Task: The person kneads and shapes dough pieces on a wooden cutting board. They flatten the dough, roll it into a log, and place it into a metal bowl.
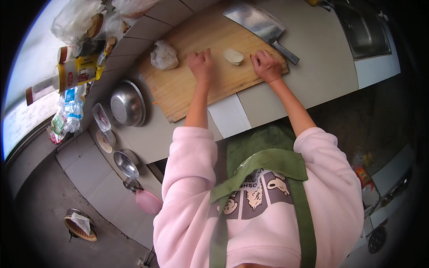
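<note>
My left hand [201, 67] rests with curled fingers on the wooden cutting board [181, 90], between a knotted translucent plastic bag [164, 55] and a pale, flattish piece that looks like dough [233, 57]. On the other side of that pale piece, close to it but apart, is my right hand [267, 65], its fingers also curled, near the board's right edge. Nothing shows in either hand, though the palms are hidden. A broad-bladed cleaver [256, 23] lies across the board's far right part, its handle sticking out past the edge beyond my right hand.
An upturned steel bowl [127, 103] stands left of the board, with small trays and another metal bowl [126, 163] nearer. A pink plastic item [148, 202] is beside a small pan. Jars and packets [87, 68] crowd the window ledge. A steel sink [363, 31] is at right.
</note>
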Action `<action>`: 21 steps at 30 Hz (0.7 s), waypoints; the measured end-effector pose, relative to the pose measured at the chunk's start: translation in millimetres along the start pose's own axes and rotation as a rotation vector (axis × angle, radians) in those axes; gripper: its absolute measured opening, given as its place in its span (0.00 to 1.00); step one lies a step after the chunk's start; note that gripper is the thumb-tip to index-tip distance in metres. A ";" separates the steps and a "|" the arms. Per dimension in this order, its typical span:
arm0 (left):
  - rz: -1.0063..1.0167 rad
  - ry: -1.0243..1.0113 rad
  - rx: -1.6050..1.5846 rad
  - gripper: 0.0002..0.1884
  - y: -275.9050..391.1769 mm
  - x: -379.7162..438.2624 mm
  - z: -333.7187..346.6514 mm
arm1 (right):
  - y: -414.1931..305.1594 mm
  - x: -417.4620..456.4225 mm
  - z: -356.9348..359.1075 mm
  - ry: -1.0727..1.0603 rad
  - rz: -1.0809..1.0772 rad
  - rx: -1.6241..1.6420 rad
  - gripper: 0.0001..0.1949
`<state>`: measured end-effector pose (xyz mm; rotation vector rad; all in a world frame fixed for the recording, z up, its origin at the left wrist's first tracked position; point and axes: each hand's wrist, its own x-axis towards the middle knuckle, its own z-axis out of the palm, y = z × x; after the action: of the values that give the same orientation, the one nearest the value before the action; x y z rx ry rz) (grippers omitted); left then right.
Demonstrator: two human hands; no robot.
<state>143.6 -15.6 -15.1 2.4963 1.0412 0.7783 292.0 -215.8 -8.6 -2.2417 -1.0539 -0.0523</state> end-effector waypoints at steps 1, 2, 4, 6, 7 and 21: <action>-0.023 -0.055 -0.072 0.22 -13.9 -0.6 -2.4 | -2.4 2.1 0.6 0.005 -0.005 0.004 0.11; -0.048 -0.108 -0.143 0.23 -25.5 -1.9 -3.4 | -5.3 4.5 1.1 0.009 -0.012 0.008 0.11; -0.345 -0.206 -0.360 0.26 1.4 -1.4 -22.6 | -0.3 2.0 1.0 0.018 0.001 0.006 0.11; -0.445 -0.206 -0.313 0.25 17.8 -12.2 -34.9 | -1.5 6.1 -0.4 0.028 -0.011 0.032 0.11; -0.392 -0.170 -0.164 0.23 17.6 -25.7 -30.0 | -2.1 6.5 -0.3 0.032 -0.014 0.045 0.10; 0.054 0.042 0.145 0.14 -3.6 -5.2 -4.5 | -1.6 -1.1 -1.2 -0.010 -0.005 -0.046 0.11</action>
<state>135.8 -16.5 -15.2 2.6501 1.0847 0.8005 290.4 -216.5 -7.2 -2.2824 -1.0741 -0.0686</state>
